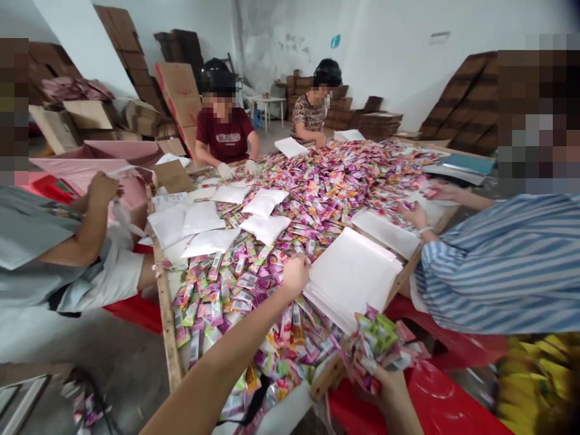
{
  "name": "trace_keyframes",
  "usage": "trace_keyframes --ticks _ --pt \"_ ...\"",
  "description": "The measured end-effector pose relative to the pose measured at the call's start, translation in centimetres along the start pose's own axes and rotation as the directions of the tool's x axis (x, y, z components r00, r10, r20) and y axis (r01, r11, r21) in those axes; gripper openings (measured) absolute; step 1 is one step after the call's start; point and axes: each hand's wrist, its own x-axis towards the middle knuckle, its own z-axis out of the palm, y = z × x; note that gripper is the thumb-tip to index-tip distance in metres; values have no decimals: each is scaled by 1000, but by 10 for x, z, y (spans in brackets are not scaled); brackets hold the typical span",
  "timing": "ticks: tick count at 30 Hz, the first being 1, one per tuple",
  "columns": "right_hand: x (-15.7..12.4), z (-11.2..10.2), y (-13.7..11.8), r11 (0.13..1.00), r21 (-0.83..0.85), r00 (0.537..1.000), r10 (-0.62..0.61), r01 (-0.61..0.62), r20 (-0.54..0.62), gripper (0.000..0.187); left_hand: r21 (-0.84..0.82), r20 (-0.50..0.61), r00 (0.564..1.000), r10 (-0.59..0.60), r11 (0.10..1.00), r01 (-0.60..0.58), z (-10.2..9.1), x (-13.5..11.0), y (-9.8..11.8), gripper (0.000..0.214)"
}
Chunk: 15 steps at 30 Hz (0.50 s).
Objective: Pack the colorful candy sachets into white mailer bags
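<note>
My left hand (294,277) reaches out over a heap of small colourful sachets (317,193) on a wooden table (164,314). Its fingers are curled closed at the near edge of a stack of white bags (351,275), pinching something I cannot make out. My right hand (385,377) is low at the table's near corner, closed round a bunch of pink and green sachets (380,341).
Several people sit round the table: a grey-shirted one at left, a striped-shirted one (498,266) at right, two at the far side. Filled white bags (265,228) lie on the pile. Red stools (430,393) and cardboard boxes (181,96) surround us.
</note>
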Motion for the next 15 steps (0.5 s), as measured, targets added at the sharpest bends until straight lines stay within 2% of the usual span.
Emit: trace_keyframes --ticks 3,4,7,9,12,15 --pt "5 4 -2 1000 -7 1000 17 -17 9 52 -23 27 999 -43 999 43 4 -4 -4 30" --pt "7 6 -4 1000 -9 1000 15 -15 21 52 -41 38 998 -43 998 44 6 -5 -4 28" --pt "8 11 -7 1000 -1 998 3 -3 56 47 -115 23 1000 -2 993 5 12 -4 0 4" --pt "6 9 -8 1000 15 998 2 -3 60 43 -170 -13 1000 14 985 -16 9 -2 6 4" --pt "3 -3 -8 998 55 999 16 -18 40 41 -273 -25 999 27 961 -33 -18 -1 12 7" --pt "0 -21 -9 997 76 1000 26 -25 -14 41 -378 19 997 81 923 -68 -76 -7 -2 11"
